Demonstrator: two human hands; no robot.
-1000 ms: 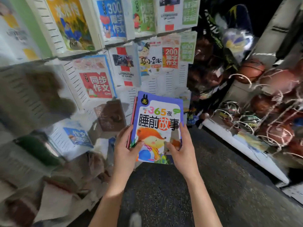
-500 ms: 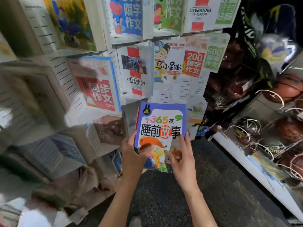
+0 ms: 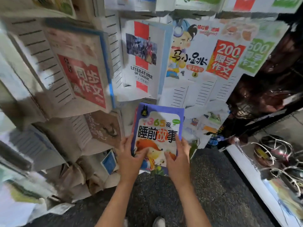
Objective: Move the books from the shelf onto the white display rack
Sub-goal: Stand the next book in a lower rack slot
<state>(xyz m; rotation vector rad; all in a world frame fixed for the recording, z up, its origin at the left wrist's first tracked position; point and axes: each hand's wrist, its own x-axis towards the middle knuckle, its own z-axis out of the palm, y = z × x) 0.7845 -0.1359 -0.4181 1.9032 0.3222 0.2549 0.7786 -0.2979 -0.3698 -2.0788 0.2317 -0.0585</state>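
Note:
I hold a purple-edged children's book [image 3: 157, 128] with "365" on its cover upright in front of the white display rack [image 3: 183, 94]. My left hand [image 3: 129, 159] grips its lower left edge, thumb on the cover. My right hand [image 3: 177, 159] grips the lower right edge, thumb also on the cover. The book's top sits just under the white "Literature of Classic" book [image 3: 141, 59] and beside a brown book [image 3: 105, 126] on the rack's lower row. Whether it touches the rack I cannot tell.
The rack carries several other books: a red-covered one [image 3: 85, 79], a cartoon one [image 3: 186, 51], a "200" one [image 3: 224, 59]. Netted balls [image 3: 275, 153] lie on a white shelf [image 3: 242, 163] to the right. Dark carpet [image 3: 164, 194] lies underfoot, with paper clutter at lower left.
I have stepped closer to the rack, which now fills the view. Both hands have carried the book forward and toward the lower row, keeping the same grip.

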